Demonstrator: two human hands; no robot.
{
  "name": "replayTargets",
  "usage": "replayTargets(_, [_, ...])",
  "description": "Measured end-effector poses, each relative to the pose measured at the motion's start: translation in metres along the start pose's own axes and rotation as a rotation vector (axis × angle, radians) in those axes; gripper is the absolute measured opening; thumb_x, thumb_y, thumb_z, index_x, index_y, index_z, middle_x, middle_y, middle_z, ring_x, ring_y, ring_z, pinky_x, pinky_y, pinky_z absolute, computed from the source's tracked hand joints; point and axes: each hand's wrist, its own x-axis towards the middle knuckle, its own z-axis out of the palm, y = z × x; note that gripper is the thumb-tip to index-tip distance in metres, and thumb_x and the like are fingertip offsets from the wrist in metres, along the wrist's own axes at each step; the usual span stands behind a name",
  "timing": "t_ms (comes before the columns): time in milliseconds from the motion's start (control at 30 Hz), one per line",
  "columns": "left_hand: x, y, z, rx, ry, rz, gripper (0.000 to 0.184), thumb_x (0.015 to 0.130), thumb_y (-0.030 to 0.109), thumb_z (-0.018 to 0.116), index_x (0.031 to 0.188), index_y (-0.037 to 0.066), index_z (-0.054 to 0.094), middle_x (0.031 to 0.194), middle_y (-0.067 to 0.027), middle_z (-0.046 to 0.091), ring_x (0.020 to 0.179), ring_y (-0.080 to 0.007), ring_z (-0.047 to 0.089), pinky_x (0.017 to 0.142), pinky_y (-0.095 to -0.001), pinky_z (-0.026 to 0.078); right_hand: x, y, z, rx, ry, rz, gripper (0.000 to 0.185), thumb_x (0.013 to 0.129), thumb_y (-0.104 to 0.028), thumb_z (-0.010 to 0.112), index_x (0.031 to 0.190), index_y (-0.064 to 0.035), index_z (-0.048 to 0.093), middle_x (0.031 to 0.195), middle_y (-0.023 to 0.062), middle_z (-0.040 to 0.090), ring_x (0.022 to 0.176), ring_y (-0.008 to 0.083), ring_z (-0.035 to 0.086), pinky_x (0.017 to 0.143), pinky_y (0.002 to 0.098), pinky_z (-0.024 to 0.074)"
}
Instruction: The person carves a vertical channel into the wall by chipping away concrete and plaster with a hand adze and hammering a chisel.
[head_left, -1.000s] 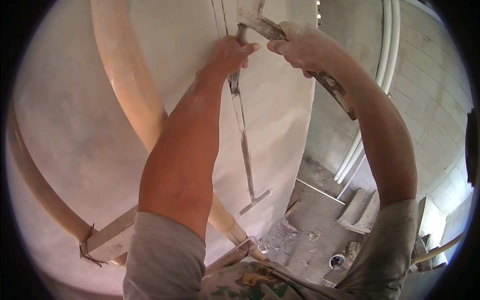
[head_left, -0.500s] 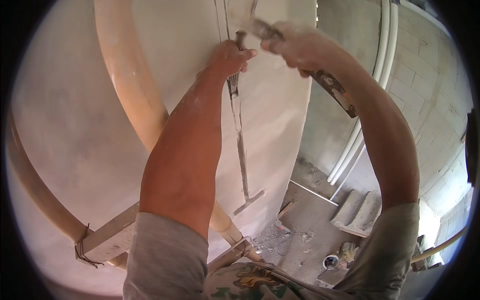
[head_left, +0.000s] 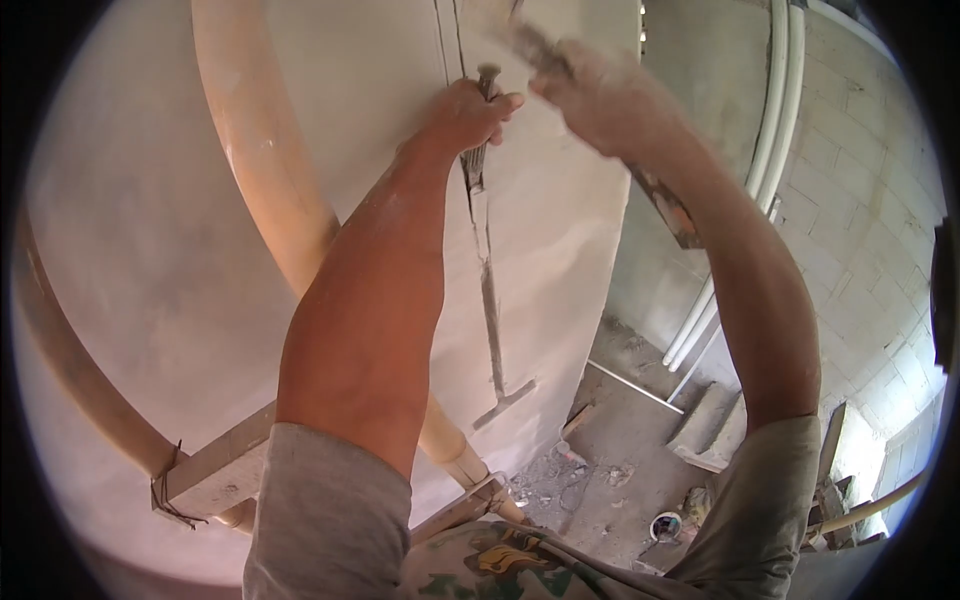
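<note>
My left hand [head_left: 470, 118] is wrapped round a metal chisel [head_left: 487, 78], whose flat head sticks out above the fist. The chisel's lower end meets a narrow groove [head_left: 489, 310] cut in the pale plastered wall [head_left: 545, 230]. To the upper right, my right hand [head_left: 605, 95] grips the handle of a hammer [head_left: 535, 48]. The hammer's head is smeared by motion, up and away from the chisel. Its dirty handle end [head_left: 668, 208] shows below my right wrist.
Curved bamboo-like poles [head_left: 270, 150] stand at the left, with a wooden beam [head_left: 215, 475] tied to one. White pipes [head_left: 775, 120] run along the right wall. Rubble and a small bucket [head_left: 665, 526] lie on the floor [head_left: 610, 480] far below.
The hammer has lifted off the chisel's head and tilted with my right hand. My left hand keeps its hold on the chisel, now with more of its top showing.
</note>
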Motion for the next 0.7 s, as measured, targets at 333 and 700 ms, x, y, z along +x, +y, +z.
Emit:
replayTargets(333, [-0.010, 0.037, -0.015, -0.131, 0.046, 0.062, 0.036, 0.085, 0.041, 0.063, 0.085, 0.006, 0.068, 0.058, -0.0034, 0.060, 0.063, -0.0157, 0.067, 0.055, -0.0294, 0.044, -0.016, -0.002, -0.014, -0.032, 0.348, -0.064, 0.035, 0.086, -0.028, 0.057, 0.095, 0.0062, 0.059, 0.089, 0.0307, 0.062, 0.090, 0.0430, 0.061, 0.080, 0.0459, 0.0467])
replayTargets(700, [-0.014, 0.009, 0.013, 0.018, -0.038, -0.005, 0.044, 0.081, 0.050, 0.064, 0.087, 0.007, 0.069, 0.063, -0.0043, 0.063, 0.059, -0.0139, 0.055, 0.056, -0.0312, 0.044, -0.030, 0.007, -0.004, 0.076, 0.469, -0.102, 0.033, 0.088, -0.026, 0.057, 0.099, 0.0053, 0.059, 0.080, 0.0241, 0.064, 0.074, 0.0360, 0.065, 0.067, 0.0432, 0.0498])
